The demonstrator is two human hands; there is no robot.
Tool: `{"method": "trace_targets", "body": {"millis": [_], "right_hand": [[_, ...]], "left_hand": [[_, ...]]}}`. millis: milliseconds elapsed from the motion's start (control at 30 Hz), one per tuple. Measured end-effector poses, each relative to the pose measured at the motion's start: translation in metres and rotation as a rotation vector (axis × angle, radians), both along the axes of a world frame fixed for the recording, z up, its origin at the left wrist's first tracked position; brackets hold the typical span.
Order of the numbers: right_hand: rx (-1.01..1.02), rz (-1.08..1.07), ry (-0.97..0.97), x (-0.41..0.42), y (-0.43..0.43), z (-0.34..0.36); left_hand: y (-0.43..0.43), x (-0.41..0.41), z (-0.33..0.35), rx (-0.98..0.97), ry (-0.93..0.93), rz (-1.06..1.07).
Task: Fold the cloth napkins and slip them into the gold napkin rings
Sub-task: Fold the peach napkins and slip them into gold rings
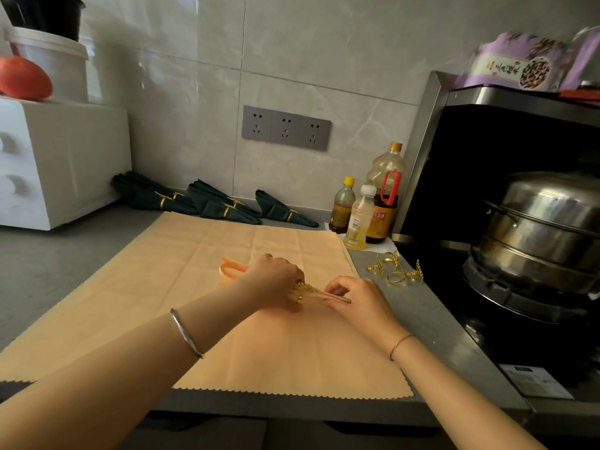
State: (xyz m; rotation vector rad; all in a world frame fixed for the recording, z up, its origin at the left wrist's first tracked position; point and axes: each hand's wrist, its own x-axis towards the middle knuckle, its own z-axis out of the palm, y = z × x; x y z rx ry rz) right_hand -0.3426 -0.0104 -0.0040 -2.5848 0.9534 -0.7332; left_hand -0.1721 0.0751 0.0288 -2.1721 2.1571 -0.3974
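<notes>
Left hand (276, 280) grips a folded peach napkin (232, 269) inside a gold ring (303, 290); right hand (354, 297) pinches its tip. Ringed green napkins (227, 209) lie behind.

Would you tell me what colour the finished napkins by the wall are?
The finished napkins are dark green, clearest in the head view.

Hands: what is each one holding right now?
Left hand: grips the napkin at the ring.
Right hand: pinches the napkin's end.
</notes>
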Motion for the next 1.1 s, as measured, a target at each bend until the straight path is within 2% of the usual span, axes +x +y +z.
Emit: {"method": "trace_targets", "body": {"millis": [267, 467, 533, 633, 733, 800, 933, 1100], "right_hand": [[0.246, 0.084, 0.058, 0.004, -0.010, -0.018], [0.241, 0.124, -0.013, 0.033, -0.007, -0.023], [0.284, 0.135, -0.053, 0.043, -0.015, -0.025], [0.347, 0.132, -0.112, 0.054, -0.036, -0.025], [0.325, 0.091, -0.130, 0.068, -0.069, -0.015], [0.328, 0.070, -0.149, 0.082, -0.097, -0.004], [0.348, 0.041, -0.219, 0.121, -0.157, 0.012], [0.314, 0.020, -0.227, 0.170, -0.219, 0.014]], "left_hand": [[0.018, 0.056, 0.008, 0.017, 0.079, -0.005], [0.015, 0.079, 0.008, -0.042, 0.292, 0.010], [0.011, 0.093, 0.006, -0.093, 0.407, 0.003], [-0.002, 0.113, -0.003, -0.227, 0.689, -0.020], [-0.025, 0.136, -0.020, -0.355, 0.906, 0.069], [-0.043, 0.155, -0.032, -0.340, 0.873, 0.169], [-0.083, 0.183, -0.051, -0.142, 0.628, 0.337], [-0.106, 0.194, -0.068, 0.030, 0.422, 0.328]]}}
